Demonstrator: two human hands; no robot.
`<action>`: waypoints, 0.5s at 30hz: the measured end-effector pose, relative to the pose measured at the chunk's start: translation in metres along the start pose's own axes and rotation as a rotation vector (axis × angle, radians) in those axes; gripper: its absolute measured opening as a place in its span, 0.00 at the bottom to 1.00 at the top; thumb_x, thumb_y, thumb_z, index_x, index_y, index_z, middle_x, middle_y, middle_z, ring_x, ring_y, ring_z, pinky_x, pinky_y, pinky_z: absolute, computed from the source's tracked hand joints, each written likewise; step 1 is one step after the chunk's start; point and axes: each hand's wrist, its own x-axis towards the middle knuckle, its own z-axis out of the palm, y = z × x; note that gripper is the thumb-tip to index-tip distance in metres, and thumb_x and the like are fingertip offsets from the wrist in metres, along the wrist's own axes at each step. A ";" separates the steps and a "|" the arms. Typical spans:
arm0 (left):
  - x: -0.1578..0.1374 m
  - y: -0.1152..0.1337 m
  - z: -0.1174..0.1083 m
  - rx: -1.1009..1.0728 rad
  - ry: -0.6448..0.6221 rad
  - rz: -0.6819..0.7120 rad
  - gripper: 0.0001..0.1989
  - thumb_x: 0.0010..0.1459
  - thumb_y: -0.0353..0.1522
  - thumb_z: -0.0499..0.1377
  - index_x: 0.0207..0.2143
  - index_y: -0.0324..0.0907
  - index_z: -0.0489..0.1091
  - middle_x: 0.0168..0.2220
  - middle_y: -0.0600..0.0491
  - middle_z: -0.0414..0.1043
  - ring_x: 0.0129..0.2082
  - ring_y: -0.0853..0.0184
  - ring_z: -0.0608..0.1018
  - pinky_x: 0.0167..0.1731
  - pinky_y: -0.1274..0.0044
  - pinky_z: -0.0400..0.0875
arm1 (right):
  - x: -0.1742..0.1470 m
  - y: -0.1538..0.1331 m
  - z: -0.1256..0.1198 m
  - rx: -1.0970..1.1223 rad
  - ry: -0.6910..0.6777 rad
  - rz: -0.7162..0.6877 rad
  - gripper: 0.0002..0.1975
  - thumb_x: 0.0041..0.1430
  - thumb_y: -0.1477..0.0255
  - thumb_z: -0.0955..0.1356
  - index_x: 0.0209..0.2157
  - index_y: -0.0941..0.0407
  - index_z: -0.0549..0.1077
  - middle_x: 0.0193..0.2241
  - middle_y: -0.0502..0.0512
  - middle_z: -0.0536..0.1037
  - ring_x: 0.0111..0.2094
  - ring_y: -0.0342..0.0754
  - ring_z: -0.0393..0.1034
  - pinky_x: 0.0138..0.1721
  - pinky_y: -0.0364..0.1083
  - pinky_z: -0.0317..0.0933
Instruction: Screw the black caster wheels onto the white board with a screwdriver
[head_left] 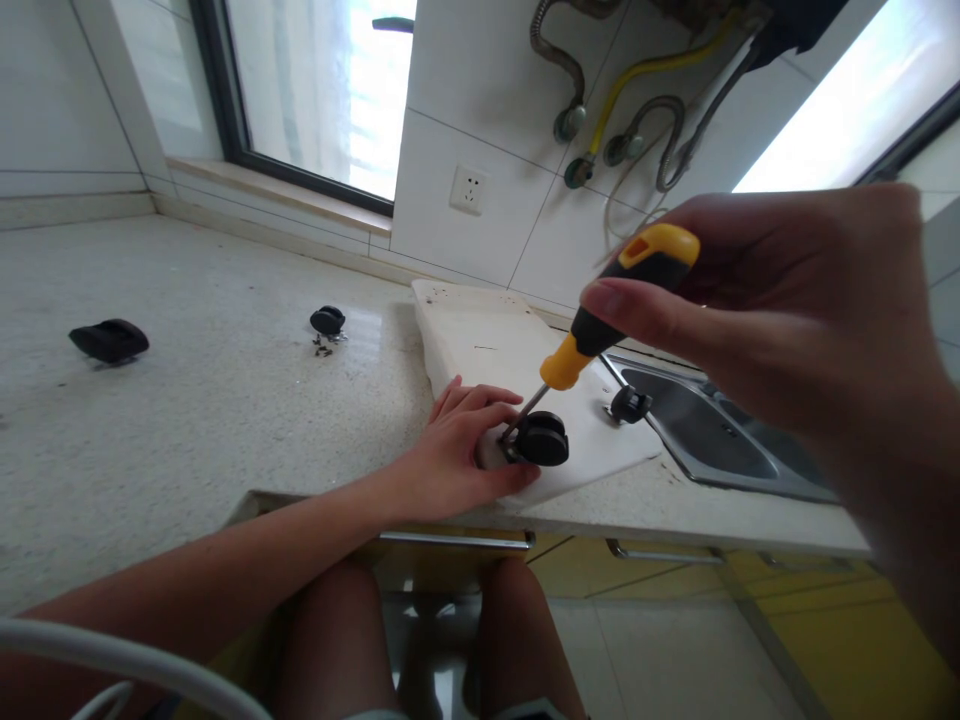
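My right hand [757,290] is closed around the yellow-and-black handle of a screwdriver [600,310]. Its shaft slants down to the left, and the tip meets the mounting plate of a black caster wheel [544,439]. That caster sits at the near corner of a white board [487,340] lying on the counter. Around the caster's base, my left hand [457,440] curls with thumb and forefinger on either side, pressing at the board's corner. Farther right on the same board stands another caster [629,404]. The screw under the tip is too small to make out.
Two loose casters, one at the far left [109,341] and one nearer the middle [328,320], lie on the speckled counter [202,400]. Small dark screws [322,347] are scattered by the nearer one. A steel sink [705,430] is at right, with drawer handles [457,541] below the counter edge.
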 end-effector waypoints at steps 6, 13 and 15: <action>0.000 -0.002 0.000 -0.007 0.008 0.023 0.21 0.62 0.44 0.75 0.56 0.54 0.80 0.68 0.50 0.76 0.72 0.46 0.74 0.81 0.40 0.32 | 0.001 0.001 0.005 0.012 -0.029 0.043 0.19 0.59 0.55 0.83 0.33 0.57 0.84 0.25 0.50 0.80 0.24 0.41 0.69 0.19 0.45 0.54; -0.001 -0.002 0.001 0.013 0.011 0.024 0.20 0.64 0.45 0.74 0.56 0.54 0.80 0.67 0.51 0.76 0.72 0.46 0.74 0.82 0.42 0.31 | 0.022 0.001 -0.005 -0.366 -0.112 -0.087 0.23 0.66 0.49 0.78 0.31 0.55 0.79 0.19 0.44 0.70 0.20 0.36 0.54 0.23 0.44 0.49; -0.001 -0.002 0.002 0.014 0.009 0.027 0.20 0.64 0.45 0.74 0.57 0.55 0.80 0.67 0.51 0.76 0.72 0.46 0.74 0.82 0.42 0.32 | 0.032 0.000 -0.013 -0.377 -0.305 -0.131 0.27 0.68 0.43 0.73 0.33 0.53 0.83 0.17 0.44 0.70 0.18 0.36 0.55 0.22 0.45 0.47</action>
